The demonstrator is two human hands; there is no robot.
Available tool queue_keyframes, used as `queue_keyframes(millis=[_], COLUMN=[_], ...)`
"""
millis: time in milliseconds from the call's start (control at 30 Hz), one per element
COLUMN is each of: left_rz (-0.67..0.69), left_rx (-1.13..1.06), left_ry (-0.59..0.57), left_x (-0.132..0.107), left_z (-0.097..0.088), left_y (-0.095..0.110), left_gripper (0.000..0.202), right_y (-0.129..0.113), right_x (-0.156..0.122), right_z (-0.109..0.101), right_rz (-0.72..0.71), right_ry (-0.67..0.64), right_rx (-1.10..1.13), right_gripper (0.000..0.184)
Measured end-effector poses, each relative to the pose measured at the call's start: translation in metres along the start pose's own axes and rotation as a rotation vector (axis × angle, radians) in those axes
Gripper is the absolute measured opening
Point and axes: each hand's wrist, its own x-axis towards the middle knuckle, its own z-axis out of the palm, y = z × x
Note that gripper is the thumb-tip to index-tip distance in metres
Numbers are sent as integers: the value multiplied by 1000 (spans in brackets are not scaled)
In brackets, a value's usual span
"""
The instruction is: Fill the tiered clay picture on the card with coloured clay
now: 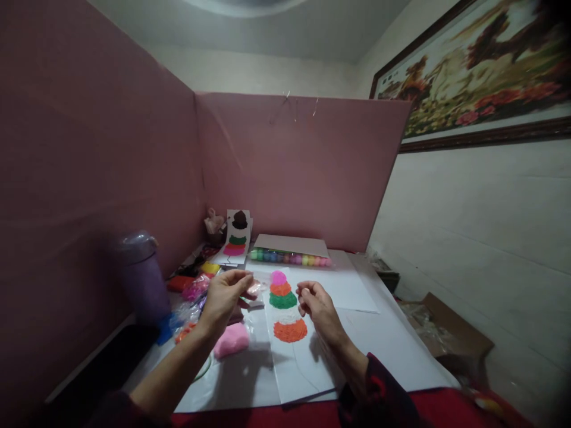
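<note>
My left hand is raised over the left part of the table, thumb and fingers pinched together. What sits in that pinch, if anything, is too small to tell; a see-through plastic packet shows right by the fingertips. My right hand hovers at the right edge of a white sheet, its fingers curled to the thumb, their contents unclear. On the sheet are stacked patches of colour: a pink top, orange, green, white and a lower orange patch. Below my left hand lies a pink lump in clear wrapping.
Bagged coloured materials crowd the table's left side beside a purple bottle. At the back stand a similar decorated sheet and a long pack of coloured balls. An open cardboard box is at the right.
</note>
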Motion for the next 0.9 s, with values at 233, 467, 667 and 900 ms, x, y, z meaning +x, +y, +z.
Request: queue_keyframes(millis=[233, 467, 667, 900], left_rz=[49, 72, -13, -171], left_rx=[36, 111, 266, 506], left_ry=[32, 115, 253, 212], left_x=[31, 51, 82, 106], left_z=[2, -9, -33, -41], left_y=[-1, -7, -19, -46], left_gripper=[34, 35, 26, 32], right_y=[-4, 5, 7, 10], right_x=[5, -18, -25, -23], right_z=[5, 8, 12, 10], right_rz=[-5, -192, -201, -203], right_ry=[-124, -66, -134, -85], right_rx=[-38, -319, -339, -384], right_gripper=[20, 17, 20, 21])
